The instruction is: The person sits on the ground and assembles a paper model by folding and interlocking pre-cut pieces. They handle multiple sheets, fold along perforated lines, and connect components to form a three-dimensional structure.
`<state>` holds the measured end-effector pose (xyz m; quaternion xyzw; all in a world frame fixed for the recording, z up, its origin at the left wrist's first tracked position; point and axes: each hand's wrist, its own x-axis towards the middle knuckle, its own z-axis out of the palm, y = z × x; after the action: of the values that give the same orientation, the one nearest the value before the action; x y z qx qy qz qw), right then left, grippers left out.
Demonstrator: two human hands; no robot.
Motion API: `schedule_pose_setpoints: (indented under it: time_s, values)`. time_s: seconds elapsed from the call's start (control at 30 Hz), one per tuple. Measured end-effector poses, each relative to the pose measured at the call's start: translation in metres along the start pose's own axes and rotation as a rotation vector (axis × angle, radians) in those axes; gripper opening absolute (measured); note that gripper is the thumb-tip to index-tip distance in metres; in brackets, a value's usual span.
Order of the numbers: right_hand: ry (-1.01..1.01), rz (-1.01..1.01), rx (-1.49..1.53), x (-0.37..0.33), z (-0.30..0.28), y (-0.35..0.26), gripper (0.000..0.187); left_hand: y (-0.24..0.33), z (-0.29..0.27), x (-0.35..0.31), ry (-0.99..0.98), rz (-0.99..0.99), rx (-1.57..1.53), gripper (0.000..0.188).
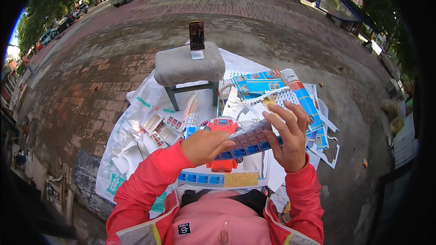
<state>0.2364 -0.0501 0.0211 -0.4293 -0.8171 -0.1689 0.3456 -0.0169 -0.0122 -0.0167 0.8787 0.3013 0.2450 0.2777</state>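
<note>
A long card strip [250, 134], printed with grey brick pattern and a blue band of windows, is held in front of my chest. My left hand [204, 147] grips its left end, thumb on top. At the other end is my right hand [290, 136], its thumb and fingertips on the strip and the other fingers raised. Beneath the strip lies a red printed vehicle cut-out [225, 164], partly covered by it. Nearer my body, another blue and tan printed strip [202, 178] lies across white card.
A padded stool [188, 66] bearing a phone on a stand [196, 38] is ahead. Small open card boxes [165, 129] lie left on a white sheet [119, 165]. Blue printed sheets [259, 84] and white offcuts [329, 154] pile up right. Brick paving [104, 81] surrounds it.
</note>
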Motion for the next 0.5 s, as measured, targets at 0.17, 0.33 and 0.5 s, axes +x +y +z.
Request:
schedule_pose_setpoints:
  time_s: [0.17, 0.33, 0.5]
  values:
    - [-0.267, -0.136, 0.286, 0.005, -0.002, -0.006, 0.035, 0.005, -0.017, -0.003, -0.245, 0.049, 0.07, 0.033]
    - [-0.332, -0.136, 0.329, -0.005, 0.0, -0.009, 0.03, 0.004, -0.021, -0.005, -0.354, 0.071, -0.079, 0.034]
    - [-0.339, -0.11, 0.451, -0.013, 0.002, -0.01, 0.023, 0.002, -0.022, -0.007, -0.435, 0.053, -0.126, 0.035]
